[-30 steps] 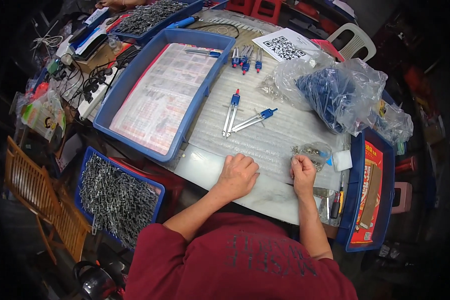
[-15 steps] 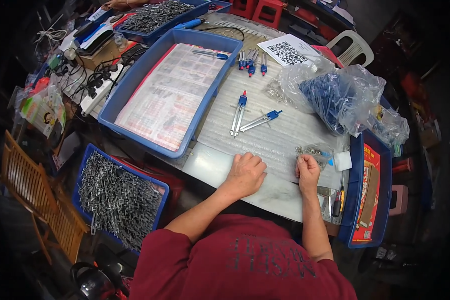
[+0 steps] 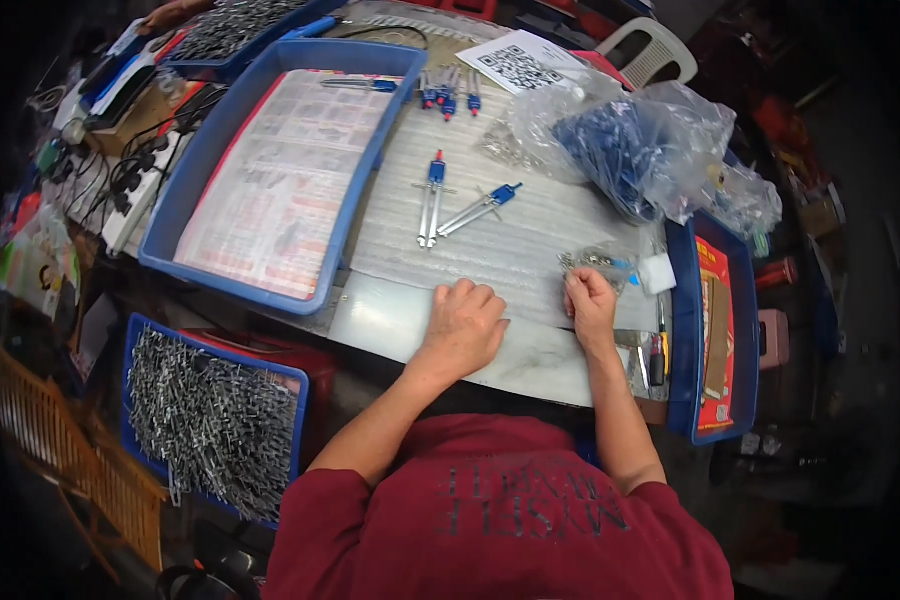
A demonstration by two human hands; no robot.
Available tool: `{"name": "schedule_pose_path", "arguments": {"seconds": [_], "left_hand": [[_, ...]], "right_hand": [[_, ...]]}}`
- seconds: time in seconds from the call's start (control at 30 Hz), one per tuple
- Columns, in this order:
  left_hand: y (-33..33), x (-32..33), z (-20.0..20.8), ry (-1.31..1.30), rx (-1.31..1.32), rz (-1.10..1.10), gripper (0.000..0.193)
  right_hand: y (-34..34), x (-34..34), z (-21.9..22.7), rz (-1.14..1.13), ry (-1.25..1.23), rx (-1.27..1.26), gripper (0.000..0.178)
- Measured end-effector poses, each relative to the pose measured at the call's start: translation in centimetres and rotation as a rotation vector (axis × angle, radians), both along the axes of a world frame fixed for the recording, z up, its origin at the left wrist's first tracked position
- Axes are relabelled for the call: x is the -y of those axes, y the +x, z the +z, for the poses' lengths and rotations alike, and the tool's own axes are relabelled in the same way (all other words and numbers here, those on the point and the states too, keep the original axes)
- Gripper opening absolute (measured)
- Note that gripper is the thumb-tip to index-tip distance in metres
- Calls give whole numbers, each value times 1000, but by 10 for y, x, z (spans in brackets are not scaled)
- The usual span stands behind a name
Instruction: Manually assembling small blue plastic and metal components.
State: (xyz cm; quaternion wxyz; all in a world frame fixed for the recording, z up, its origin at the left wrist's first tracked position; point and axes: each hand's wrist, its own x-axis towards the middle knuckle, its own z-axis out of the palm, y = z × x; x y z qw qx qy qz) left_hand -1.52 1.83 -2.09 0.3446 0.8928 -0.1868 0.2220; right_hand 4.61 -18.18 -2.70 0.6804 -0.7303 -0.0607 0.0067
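My left hand (image 3: 462,325) lies palm down on a smooth white board (image 3: 375,318) at the table's near edge, thumb apart, holding nothing visible. To its right, my right hand (image 3: 592,303) is closed with thumb and fingertips together; whatever is between them is hidden. Just beyond that hand is a clear plastic bag of small metal parts (image 3: 595,258). Farther off, two drawing compasses with blue heads lie on the foam sheet (image 3: 530,225): one compass (image 3: 433,200) with a red tip, and a slanted compass (image 3: 482,208) beside it. Several more compasses (image 3: 450,92) are grouped at the back.
A blue tray (image 3: 332,235) lined with paper holds one compass. Below left, a blue bin (image 3: 302,415) is heaped with metal parts. A clear bag of blue parts (image 3: 620,160) sits at the back right. Tools (image 3: 657,358) and another blue tray (image 3: 682,330) are to the right.
The whole view has shifted, so the table and its things sit farther left and higher. Both hands keep about the same place on the table and the same pose.
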Motion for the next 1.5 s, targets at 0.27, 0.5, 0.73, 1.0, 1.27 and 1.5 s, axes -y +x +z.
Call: {"name": "schedule_pose_path", "arguments": {"seconds": [0.27, 0.5, 0.73, 1.0, 1.27, 1.5], "left_hand": [[-1, 2, 2, 36, -48, -2, 17], [1, 2, 6, 65, -79, -17, 18], [2, 2, 7, 78, -60, 17, 18], [-3, 5, 4, 60, -68, 6, 17], [44, -12, 21, -42, -63, 96, 14], [92, -12, 19, 356, -118, 402, 18]], "right_hand": [[-2, 4, -4, 11, 44, 1, 9], [1, 5, -4, 36, -31, 22, 10], [0, 1, -1, 37, -172, 79, 10], [-9, 3, 7, 57, -204, 96, 10], [-5, 2, 2, 57, -229, 147, 11], [-4, 1, 5, 70, -265, 144, 10]]}}
